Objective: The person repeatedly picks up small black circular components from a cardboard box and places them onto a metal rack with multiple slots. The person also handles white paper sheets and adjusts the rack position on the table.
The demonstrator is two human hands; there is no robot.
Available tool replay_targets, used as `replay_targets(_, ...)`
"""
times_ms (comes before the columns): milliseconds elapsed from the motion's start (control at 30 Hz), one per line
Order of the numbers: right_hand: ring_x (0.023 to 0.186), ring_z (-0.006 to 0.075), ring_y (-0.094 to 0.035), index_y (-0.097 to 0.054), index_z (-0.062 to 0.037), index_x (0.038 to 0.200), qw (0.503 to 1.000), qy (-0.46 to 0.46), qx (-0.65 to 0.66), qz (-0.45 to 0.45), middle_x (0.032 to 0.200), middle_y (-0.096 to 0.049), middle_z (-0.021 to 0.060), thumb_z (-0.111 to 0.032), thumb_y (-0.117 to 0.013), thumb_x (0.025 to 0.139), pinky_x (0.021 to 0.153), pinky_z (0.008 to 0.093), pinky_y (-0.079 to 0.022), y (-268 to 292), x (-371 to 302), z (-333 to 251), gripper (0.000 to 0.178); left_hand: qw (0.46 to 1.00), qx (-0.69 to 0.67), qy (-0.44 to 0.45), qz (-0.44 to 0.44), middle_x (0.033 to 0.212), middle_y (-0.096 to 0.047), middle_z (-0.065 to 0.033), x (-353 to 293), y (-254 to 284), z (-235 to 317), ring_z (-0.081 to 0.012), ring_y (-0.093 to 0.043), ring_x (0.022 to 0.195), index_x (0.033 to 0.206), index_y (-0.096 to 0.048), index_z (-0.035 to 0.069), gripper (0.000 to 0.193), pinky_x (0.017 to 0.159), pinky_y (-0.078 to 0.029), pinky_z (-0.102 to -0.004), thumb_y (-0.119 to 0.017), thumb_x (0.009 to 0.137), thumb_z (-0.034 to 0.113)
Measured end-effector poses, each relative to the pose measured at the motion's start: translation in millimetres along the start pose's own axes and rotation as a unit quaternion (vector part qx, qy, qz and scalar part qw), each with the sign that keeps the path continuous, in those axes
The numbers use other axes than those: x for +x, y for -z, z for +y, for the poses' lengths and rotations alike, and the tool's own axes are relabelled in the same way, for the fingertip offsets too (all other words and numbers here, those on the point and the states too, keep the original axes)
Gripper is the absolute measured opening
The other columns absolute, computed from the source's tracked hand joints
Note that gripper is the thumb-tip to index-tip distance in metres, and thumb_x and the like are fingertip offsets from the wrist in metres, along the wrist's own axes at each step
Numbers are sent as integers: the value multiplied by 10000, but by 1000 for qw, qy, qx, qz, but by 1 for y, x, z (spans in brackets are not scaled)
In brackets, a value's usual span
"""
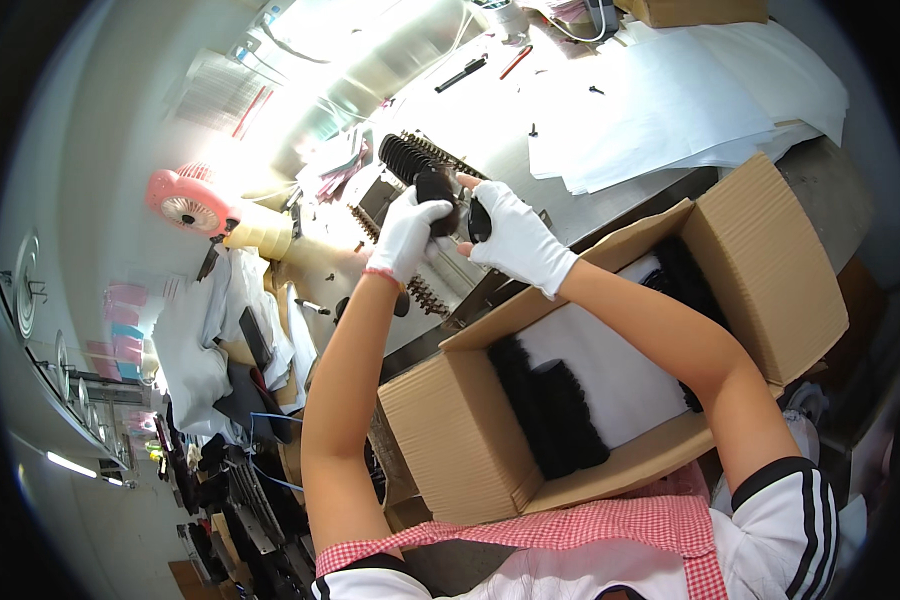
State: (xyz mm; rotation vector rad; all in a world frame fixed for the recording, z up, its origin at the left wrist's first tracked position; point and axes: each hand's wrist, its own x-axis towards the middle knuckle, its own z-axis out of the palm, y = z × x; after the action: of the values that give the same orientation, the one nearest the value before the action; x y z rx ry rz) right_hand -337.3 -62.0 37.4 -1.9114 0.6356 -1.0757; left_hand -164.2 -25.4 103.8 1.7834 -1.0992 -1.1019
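Both my hands wear white gloves and meet over the metal bench. My left hand [406,228] is closed round a dark, glossy black piece [435,190], whose kind I cannot make out. Just to its right, my right hand [518,232] has bare fingertips bent round a small rounded black object [479,220]. A ribbed black row [407,157] stands right behind the left hand's piece; whether they join is hidden. Beside and below the hands runs a metal rack with rows of brown spiky coils [428,296].
Below my right forearm an open cardboard box [485,425] holds black fuzzy bundles [560,415] and a white sheet [600,365]. White papers [660,110] cover the bench's far right. A black pen [461,75] and a red pen [516,62] lie behind. A pink fan [188,205] stands left.
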Motion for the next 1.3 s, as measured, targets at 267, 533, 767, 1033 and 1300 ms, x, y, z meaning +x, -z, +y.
replay_targets(267, 985, 357, -683, -359, -16, 1483, 960, 175, -203, -82, 1386, -457, 314, -121, -827, 695, 856, 355, -559, 5, -26, -39, 922, 994, -77, -78, 23, 1053, -615, -41, -82, -33, -28, -121, -607, 946, 1300, -502, 38, 442, 808, -530, -284, -471, 1042, 396)
replay_targets(533, 1166, 349, -603, -34, -56, 1586, 940, 44, 23, -339, 1370, -538, 218, -162, -877, 674, 1007, 375, -481, 33, -42, -88, 1247, 943, -327, -52, 27, 908, -652, -13, -159, -57, -54, -78, -614, 756, 1201, -547, 54, 291, 575, -478, -200, -600, 916, 78)
replay_targets(767, 835, 271, -597, -666, -47, 874, 960, 92, 76, -254, 845, -599, 76, -112, -708, 826, 757, 349, -503, -36, -62, -99, 92, 957, -289, 0, -19, 767, -672, -94, -216, -47, -73, -166, -631, 550, 1008, -596, -1, 162, 490, -511, -261, -618, 924, 137)
replay_targets(1033, 683, 268, -617, -652, -100, 946, 870, 432, 38, -232, 852, -628, 58, -206, -669, 862, 594, 355, -504, -139, -63, -173, 136, 885, -459, -23, 79, 828, -677, -169, -294, -11, -132, -206, -608, 536, 1082, -609, -16, 302, 445, -453, -275, -565, 971, 262)
replay_targets(1300, 1076, 373, -620, -511, 12, 1380, 837, 308, -18, -451, 1254, -574, 205, -322, -811, 710, 892, 424, -535, -233, -70, -182, 806, 830, -536, 40, 147, 964, -674, -126, -322, 44, -187, -216, -662, 791, 1093, -647, -11, 241, 611, -531, -311, -572, 947, 165)
